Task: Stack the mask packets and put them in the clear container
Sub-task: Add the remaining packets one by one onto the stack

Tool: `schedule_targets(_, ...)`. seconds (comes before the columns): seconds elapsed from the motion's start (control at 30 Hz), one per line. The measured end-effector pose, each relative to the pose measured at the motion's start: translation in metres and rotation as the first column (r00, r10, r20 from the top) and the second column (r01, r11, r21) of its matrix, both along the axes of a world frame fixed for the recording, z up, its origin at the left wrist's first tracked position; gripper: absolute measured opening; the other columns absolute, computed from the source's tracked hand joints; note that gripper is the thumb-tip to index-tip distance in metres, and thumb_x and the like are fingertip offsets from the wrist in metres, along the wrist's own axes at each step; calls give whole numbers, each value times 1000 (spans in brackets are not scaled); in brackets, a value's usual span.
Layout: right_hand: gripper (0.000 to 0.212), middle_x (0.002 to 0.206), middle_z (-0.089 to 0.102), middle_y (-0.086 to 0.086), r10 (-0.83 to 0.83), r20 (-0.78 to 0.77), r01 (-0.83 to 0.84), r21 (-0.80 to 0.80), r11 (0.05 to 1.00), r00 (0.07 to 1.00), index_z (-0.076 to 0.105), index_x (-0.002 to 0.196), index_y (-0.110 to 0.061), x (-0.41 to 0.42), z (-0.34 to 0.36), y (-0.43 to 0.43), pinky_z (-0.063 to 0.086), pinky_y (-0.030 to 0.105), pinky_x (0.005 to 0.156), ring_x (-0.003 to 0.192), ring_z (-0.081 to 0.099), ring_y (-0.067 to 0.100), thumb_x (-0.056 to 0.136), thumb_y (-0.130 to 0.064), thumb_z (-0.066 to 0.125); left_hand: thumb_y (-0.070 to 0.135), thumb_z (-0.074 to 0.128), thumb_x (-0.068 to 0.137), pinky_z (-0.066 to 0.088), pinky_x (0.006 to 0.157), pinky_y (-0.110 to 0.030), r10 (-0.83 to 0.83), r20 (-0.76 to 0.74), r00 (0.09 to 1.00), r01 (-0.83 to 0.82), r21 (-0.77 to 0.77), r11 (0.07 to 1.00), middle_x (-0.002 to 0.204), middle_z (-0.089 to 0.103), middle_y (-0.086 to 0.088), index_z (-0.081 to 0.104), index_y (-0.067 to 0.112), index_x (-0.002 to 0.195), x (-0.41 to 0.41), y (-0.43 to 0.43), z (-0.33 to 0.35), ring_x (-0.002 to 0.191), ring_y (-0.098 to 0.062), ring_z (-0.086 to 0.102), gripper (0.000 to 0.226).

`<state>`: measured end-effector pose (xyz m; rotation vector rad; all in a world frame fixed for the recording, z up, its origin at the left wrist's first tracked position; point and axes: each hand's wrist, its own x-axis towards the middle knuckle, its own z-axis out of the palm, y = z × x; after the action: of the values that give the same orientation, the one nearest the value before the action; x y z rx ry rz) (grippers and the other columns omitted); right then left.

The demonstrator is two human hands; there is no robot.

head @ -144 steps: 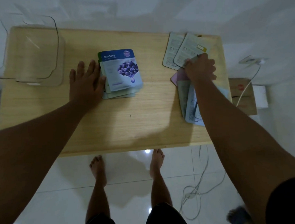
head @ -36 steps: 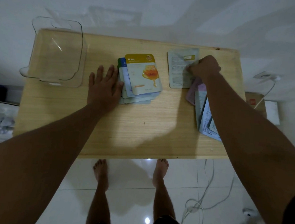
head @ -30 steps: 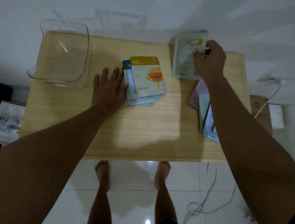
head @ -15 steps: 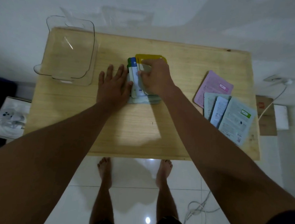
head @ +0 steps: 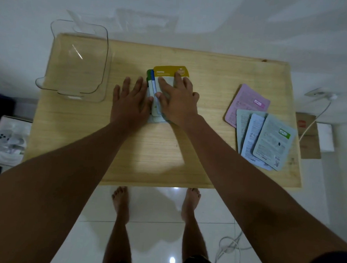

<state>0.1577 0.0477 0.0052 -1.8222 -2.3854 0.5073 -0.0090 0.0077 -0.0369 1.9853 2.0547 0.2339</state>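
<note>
A stack of mask packets (head: 167, 71) lies in the middle of the wooden table (head: 214, 77); a yellow "Honey" packet shows at its top edge, with a pale packet laid over it. My right hand (head: 178, 100) rests flat on that pale packet, fingers spread. My left hand (head: 130, 101) lies flat on the table against the stack's left edge, fingers apart. The clear container (head: 106, 55) stands with nothing in it at the table's far left corner. Several loose packets, one pink (head: 247, 99) and the others pale (head: 269, 139), lie face down at the right edge.
A cardboard box (head: 309, 137) and a white cable (head: 316, 115) are on the floor right of the table. A white box (head: 7, 140) sits on the floor at the left. My bare feet (head: 122, 200) stand on white tiles below the near edge.
My right hand lifted a pale packet from the far right of the table, carried it left and laid it on the stack. My left hand stayed beside the stack.
</note>
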Motion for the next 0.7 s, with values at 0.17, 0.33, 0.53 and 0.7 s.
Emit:
schedule_targets(0.17,45,158,32,10,-118,-134,128,68,989,984,42,146,-34,36,12,2,36,58,101,142,30,35,100,-38,42,50,25,104,5,122,-53,-1,-5,1000,1,10,1000,166,20,3,19,23,159,0,0,-1,154,-30,7,61)
schedule_targets(0.33,47,145,51,3,-390,-125,397,30,917,912,53,139,-34,118,16,4,43,56,103,135,45,30,93,-23,52,46,28,105,8,120,-56,-12,-33,999,13,4,1000,165,23,-2,22,19,158,1,0,1,152,-36,11,60)
schedule_targets(0.53,41,146,44,7,-583,170,604,-129,786,795,49,137,-30,181,22,-16,32,54,108,135,38,35,97,-35,47,45,26,104,6,119,-59,-19,-31,999,18,-30,999,165,21,-5,19,18,158,3,2,-1,152,-39,9,61)
schedule_targets(0.7,38,143,42,12,-503,254,545,-131,828,826,49,135,-28,177,13,-21,35,53,104,130,40,39,97,-30,48,42,27,105,6,118,-59,2,-49,999,-3,-33,999,166,19,-6,19,18,158,7,1,-2,152,-39,8,59)
